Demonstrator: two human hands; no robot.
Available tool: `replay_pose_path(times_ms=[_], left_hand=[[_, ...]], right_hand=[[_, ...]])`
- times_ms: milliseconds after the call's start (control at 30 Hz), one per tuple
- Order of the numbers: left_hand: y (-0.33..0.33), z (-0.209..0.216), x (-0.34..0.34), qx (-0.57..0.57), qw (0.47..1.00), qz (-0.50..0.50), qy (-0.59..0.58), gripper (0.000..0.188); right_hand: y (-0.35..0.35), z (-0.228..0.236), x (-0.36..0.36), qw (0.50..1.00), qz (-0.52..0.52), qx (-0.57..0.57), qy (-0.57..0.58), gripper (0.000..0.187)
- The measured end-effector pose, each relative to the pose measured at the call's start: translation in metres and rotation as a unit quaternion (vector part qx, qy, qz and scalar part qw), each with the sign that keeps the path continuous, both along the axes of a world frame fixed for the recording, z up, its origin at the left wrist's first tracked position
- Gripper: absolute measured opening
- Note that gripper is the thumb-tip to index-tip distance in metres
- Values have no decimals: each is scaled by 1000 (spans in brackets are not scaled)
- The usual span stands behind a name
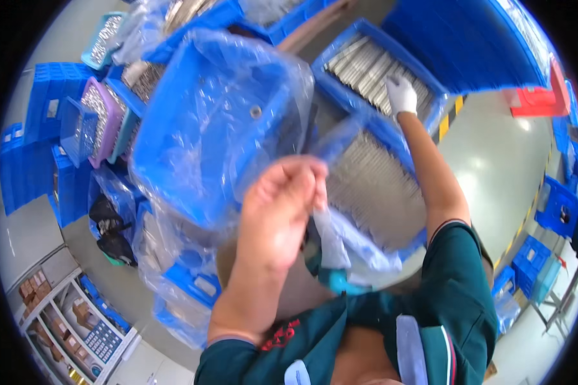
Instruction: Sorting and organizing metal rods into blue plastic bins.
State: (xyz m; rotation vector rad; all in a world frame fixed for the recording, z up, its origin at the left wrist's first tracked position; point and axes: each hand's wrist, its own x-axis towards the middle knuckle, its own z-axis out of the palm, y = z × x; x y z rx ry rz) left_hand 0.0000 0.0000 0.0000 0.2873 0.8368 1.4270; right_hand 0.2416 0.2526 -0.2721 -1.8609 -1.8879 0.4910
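My left hand (279, 205) is bare, raised in the middle with its fingers curled together. A limp white cloth-like piece (353, 244) hangs just below its fingertips; what the fingers pinch is hidden. My right hand (402, 96) wears a white glove and reaches to the far right, its fingers apart on a row of silver metal rods (366, 69). These rods lie side by side in a blue bin (435, 102). Nearer to me, a second layer of thin metal rods (376, 186) fills another blue bin.
Left of my hands stands a large blue bin (186, 135) lined with clear plastic, a small metal ring (255, 112) inside. Stacked blue crates (51, 102) and a purple basket (103, 122) of small metal parts stand farther left. A red stool (539, 99) is at the right.
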Motion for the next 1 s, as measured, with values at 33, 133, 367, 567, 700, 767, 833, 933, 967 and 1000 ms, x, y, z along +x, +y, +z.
replay_pose_path(times_ms=[33,133,367,567,700,767,833,933,967,1000], left_hand=[[-15,10,2,-23,1000,7,-2,29],[-24,0,4,-14,999,30,-8,20],[-32,4,10,-10,998,54,16,22],[-24,8,32,34,999,5,-34,19],[-37,-3,6,15,999,35,-12,20],[-35,-1,0,24,998,45,-26,20],[-35,3,-3,29,997,54,-43,18],[-33,5,-6,29,995,69,-64,16],[-34,4,-9,35,995,71,-68,16],[-37,5,-14,41,994,74,-71,16]], right_hand=[[-25,41,-16,998,27,9,59,33],[-100,82,2,979,17,36,201,32],[-232,76,39,938,-133,-283,147,30],[-266,-19,40,913,3,-405,55,52],[-275,48,-76,921,-194,-339,-11,46],[-272,57,-102,906,-269,-314,-92,40],[-273,57,-113,905,-287,-285,-129,51],[-262,50,-118,891,-329,-276,-151,32],[-263,46,-121,891,-331,-261,-170,35],[-265,48,-125,891,-327,-264,-173,35]])
